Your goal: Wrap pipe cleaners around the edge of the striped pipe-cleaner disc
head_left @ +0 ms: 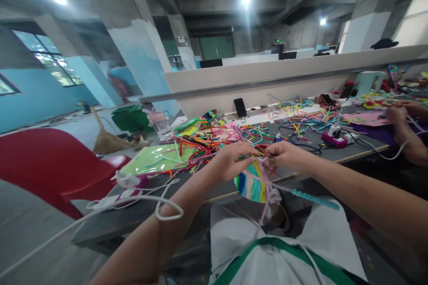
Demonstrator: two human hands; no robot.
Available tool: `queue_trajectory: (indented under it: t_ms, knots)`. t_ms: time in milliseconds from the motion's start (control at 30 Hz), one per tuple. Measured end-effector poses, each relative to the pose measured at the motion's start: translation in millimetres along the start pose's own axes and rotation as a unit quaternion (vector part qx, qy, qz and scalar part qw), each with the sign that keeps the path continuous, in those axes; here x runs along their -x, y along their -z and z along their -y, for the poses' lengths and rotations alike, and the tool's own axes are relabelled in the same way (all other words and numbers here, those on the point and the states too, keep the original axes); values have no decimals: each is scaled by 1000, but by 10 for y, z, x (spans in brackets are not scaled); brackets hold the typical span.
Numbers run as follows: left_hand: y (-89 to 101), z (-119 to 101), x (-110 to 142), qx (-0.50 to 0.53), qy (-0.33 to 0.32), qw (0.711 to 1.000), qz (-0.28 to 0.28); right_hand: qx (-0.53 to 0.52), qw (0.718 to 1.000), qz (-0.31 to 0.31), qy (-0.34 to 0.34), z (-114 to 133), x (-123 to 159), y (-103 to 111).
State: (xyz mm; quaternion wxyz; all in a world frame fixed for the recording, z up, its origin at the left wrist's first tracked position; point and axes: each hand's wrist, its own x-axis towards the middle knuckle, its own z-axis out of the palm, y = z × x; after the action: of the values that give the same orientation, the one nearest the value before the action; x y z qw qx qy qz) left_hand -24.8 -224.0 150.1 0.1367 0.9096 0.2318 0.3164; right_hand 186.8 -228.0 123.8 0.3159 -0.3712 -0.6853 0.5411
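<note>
Yellow-and-blue striped piece (251, 187), hanging below pinching fingers (246, 148), pink strand (263, 214) alongside

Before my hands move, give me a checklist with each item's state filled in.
1. Left hand on the striped piece: ok, fingers at its upper edge.
2. Right hand grip beside it: cannot tell, the fingertips are too small and blurred.
3. Pale pink strand tucked away: not ok, it hangs down toward the lap.
4. White cable clear of the left forearm: cannot tell, its loop overlaps the arm in this view.
5. Loose strips sorted by colour: not ok, mixed in a heap beyond the hands.
</note>
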Motion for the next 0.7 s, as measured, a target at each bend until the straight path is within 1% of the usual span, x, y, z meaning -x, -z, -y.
queue_trajectory:
  t_ms: [67, 167, 267, 367, 467, 567, 700]
  knots:
    - [-82, 6, -62, 34, 35, 998, 37, 0, 1000, 6, -1, -10, 16, 3]
    - [-148, 20, -103, 62, 84, 993, 62, -4, 1000, 16, -10, -74, 19, 19]
    - [-160, 27, -120, 62, 92, 990, 83, -16, 999, 18, -22, -134, 24, 29]
    - [-152, 21, -128, 56, 102, 988, 104, -33, 999, 27, -33, -124, 52, 29]
    - [-166, 34, -127, 71, 123, 984, 108, -43, 998, 35, -40, -71, 78, 31]
    - [-219, 91, -126, 77, 131, 982, 111, -31, 997, 48, -46, -44, 77, 35]
    - [-253, 144, -144, 78, 120, 983, 117, -20, 998, 28, -43, -75, 48, 39]
